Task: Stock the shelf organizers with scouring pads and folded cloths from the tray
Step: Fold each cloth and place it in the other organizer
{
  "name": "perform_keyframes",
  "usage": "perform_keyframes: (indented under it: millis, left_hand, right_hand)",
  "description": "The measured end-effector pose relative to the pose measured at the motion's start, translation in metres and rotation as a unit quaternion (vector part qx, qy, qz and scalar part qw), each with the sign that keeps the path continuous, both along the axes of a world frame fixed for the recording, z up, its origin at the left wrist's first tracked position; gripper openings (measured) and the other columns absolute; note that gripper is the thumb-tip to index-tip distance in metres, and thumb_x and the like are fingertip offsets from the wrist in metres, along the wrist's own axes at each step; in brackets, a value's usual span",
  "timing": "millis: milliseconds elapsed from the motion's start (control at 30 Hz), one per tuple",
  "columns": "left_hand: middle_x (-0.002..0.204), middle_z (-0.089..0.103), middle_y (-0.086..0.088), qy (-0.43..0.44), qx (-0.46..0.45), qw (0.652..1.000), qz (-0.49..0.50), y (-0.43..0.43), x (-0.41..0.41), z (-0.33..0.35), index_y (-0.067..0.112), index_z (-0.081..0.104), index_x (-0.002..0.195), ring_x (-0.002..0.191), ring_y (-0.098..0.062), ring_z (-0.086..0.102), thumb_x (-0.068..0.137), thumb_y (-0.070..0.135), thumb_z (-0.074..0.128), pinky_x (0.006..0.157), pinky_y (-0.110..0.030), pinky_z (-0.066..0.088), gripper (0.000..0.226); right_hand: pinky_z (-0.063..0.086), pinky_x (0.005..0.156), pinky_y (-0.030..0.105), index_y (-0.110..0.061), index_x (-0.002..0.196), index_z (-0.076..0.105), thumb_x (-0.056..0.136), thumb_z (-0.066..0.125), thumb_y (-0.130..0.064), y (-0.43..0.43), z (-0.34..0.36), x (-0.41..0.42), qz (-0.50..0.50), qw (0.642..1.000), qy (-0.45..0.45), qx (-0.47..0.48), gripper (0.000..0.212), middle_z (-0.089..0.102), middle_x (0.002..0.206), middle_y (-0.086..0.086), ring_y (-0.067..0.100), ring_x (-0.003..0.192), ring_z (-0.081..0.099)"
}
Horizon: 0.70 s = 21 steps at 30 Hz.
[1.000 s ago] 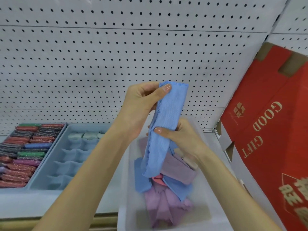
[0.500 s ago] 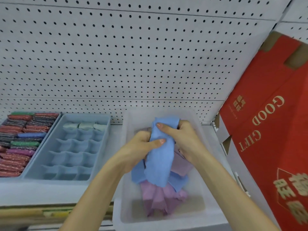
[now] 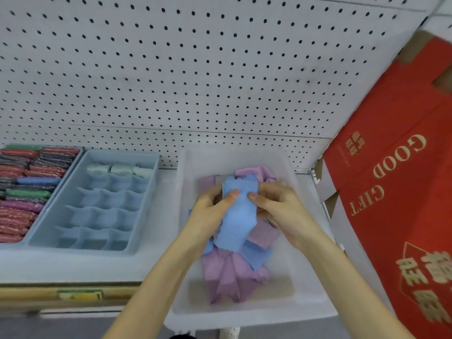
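We hold one blue cloth (image 3: 238, 221) between both hands, above the translucent tray (image 3: 305, 241). The left hand (image 3: 210, 211) pinches the cloth's left edge with the thumb on top. The right hand (image 3: 281, 209) pinches the right edge the same way. Both hands are therefore clamped on this one cloth, thumbs nearly meeting.

Handling, as we judge it: the cloth is light, soft and limp, with a textured weave that should not slip. It will likely sag and unfold if lifted by one corner. We recommend taking hold across the folded width, near the top edge, pinching all layers together.

Count:
- In hand: one blue cloth.
- Beneath the hands: a loose heap of purple cloths (image 3: 227, 277) and further blue pieces; they overlap, so we cannot give a number.
- Left of the left hand: one divided organizer (image 3: 97, 204), three cells wide, with three pale cloths (image 3: 119, 169) in its far row.
- Farther left: one organizer of scouring pads (image 3: 24, 192), in two columns, too crowded to count.
- Right of the right hand: one red carton (image 3: 403, 192).
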<state>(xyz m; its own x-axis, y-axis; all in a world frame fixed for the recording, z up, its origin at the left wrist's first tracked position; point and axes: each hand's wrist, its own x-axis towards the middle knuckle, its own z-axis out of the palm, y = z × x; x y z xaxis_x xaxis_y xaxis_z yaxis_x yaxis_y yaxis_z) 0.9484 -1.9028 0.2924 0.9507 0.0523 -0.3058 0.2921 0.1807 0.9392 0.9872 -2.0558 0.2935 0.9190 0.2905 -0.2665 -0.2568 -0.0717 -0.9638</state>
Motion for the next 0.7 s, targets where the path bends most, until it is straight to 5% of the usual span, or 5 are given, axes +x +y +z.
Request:
perform_keyframes:
  millis: [167, 333, 467, 600, 700]
  left_hand:
    - [0.087, 0.073, -0.013, -0.032, 0.045, 0.998, 0.000, 0.011, 0.007, 0.003, 0.010, 0.065, 0.107, 0.072, -0.018, 0.069, 0.091, 0.009, 0.061, 0.064, -0.027, 0.056, 0.017]
    - [0.087, 0.073, -0.014, -0.062, 0.014, 0.998, -0.019, 0.019, 0.012, 0.012, 0.008, 0.066, 0.104, 0.073, -0.020, 0.069, 0.090, 0.004, 0.059, 0.063, -0.027, 0.055, 0.016]
    - [0.081, 0.073, -0.002, -0.136, -0.062, 0.987, -0.064, 0.032, 0.015, 0.029, 0.012, 0.077, 0.084, 0.073, -0.012, 0.068, 0.082, -0.006, 0.059, 0.064, -0.022, 0.054, 0.026]
    - [0.071, 0.069, 0.013, -0.218, 0.077, 0.968, -0.100, 0.039, 0.017, 0.046, 0.019, 0.073, 0.072, 0.070, 0.000, 0.061, 0.082, -0.015, 0.042, 0.070, -0.017, 0.052, 0.047]
    - [0.071, 0.064, 0.014, -0.264, 0.186, 0.943, -0.081, 0.037, 0.020, 0.053, 0.030, 0.068, 0.069, 0.070, -0.006, 0.055, 0.082, 0.004, 0.040, 0.069, -0.023, 0.046, 0.040]
  right_hand:
    - [0.049, 0.053, 0.019, 0.002, 0.105, 0.063, 0.091, 0.058, -0.005, 0.004, 0.003, 0.000, -0.002, 1.000, 0.001, 0.006, 0.017, 0.062, 0.084, 0.020, 0.019, 0.069, 0.062]
    - [0.057, 0.074, 0.036, -0.007, 0.113, 0.065, 0.089, 0.057, -0.002, 0.004, 0.012, 0.002, 0.020, 0.998, -0.006, 0.067, 0.025, 0.070, 0.099, 0.020, 0.031, 0.086, 0.067]
    - [0.052, 0.067, 0.022, -0.014, 0.078, 0.077, 0.084, 0.053, 0.010, 0.003, 0.032, 0.005, 0.035, 0.985, -0.103, 0.134, 0.035, 0.072, 0.083, 0.001, 0.013, 0.076, 0.066]
    - [0.043, 0.068, 0.014, -0.023, 0.059, 0.070, 0.069, 0.046, 0.008, -0.001, 0.049, 0.013, 0.062, 0.971, -0.227, 0.045, 0.041, 0.064, 0.080, -0.012, 0.004, 0.075, 0.059]
    - [0.041, 0.068, 0.008, -0.020, 0.071, 0.068, 0.075, 0.048, 0.005, 0.000, 0.054, 0.013, 0.044, 0.957, -0.286, -0.026, 0.033, 0.059, 0.085, -0.009, -0.004, 0.077, 0.056]
